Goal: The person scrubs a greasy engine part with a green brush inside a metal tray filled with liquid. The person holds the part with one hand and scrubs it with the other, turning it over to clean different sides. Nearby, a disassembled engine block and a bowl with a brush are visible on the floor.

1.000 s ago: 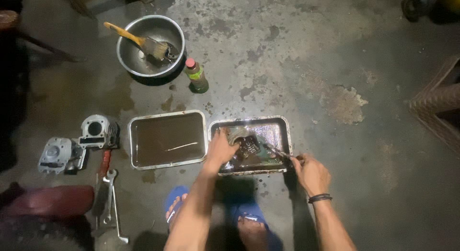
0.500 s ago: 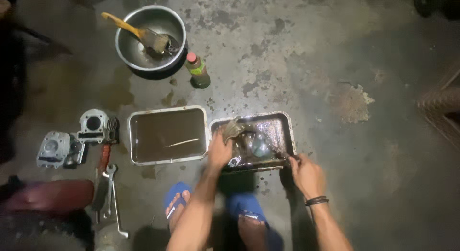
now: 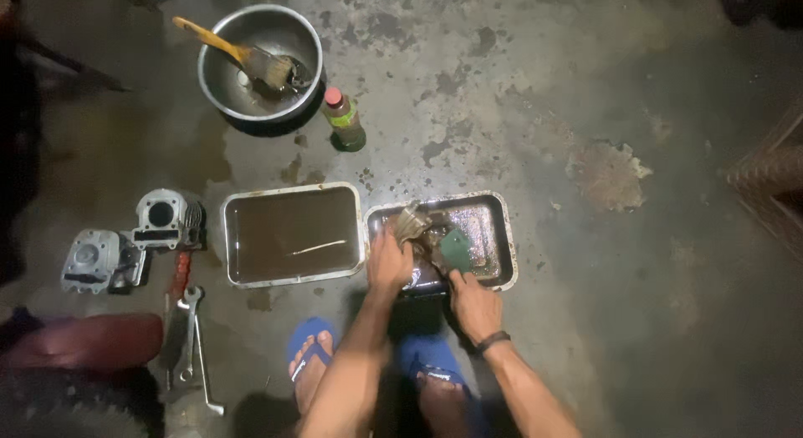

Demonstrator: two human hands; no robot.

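Our left hand (image 3: 389, 262) grips a grimy metal part (image 3: 410, 223), our right hand (image 3: 473, 304) a green scrub pad (image 3: 457, 247); scrubbing seems midway over the dark rectangular metal tray (image 3: 502, 237).

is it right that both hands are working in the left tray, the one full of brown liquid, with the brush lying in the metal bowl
Not quite. In the head view the left hand and right hand are at the right tray, the dark one holding a metal part, not the left tray full of brown liquid. The brush does lie in the metal bowl.
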